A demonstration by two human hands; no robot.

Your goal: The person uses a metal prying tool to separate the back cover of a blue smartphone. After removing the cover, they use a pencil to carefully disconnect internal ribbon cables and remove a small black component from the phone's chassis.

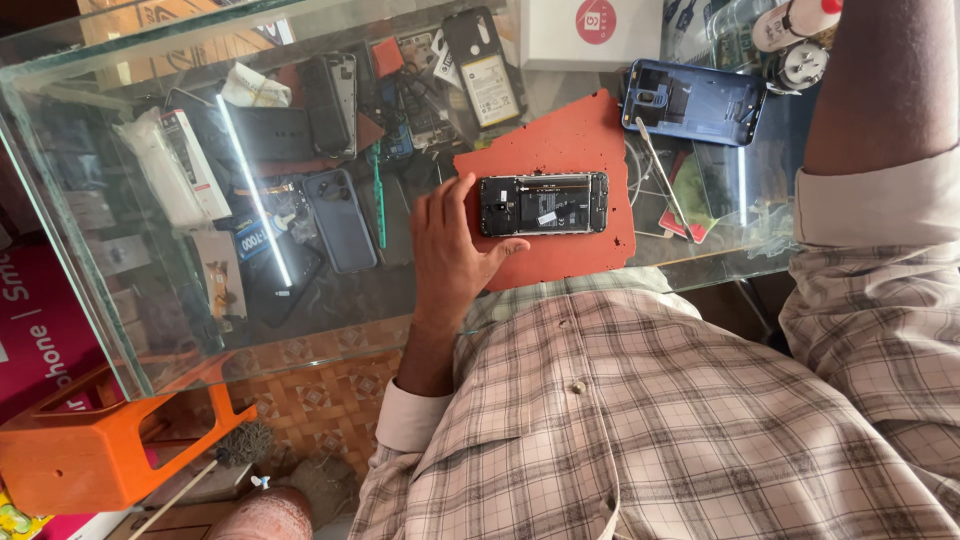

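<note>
An opened black phone (545,204), back cover off and its inner boards showing, lies lengthwise on a red work mat (560,140) on the glass counter. My left hand (450,245) grips the phone's left end, fingers against the end and thumb along the near edge. My right forearm (885,80) reaches up across the right side of the counter. Its hand is out of the picture. A blue phone back cover (695,100) lies just beyond the mat on the right.
The glass counter (100,300) shows several phones, cases and parts beneath it, among them a dark case (340,220) and an opened phone (482,65). A thin white stick (665,180) lies right of the mat. A white box (590,30) stands behind. An orange stool (90,450) is at lower left.
</note>
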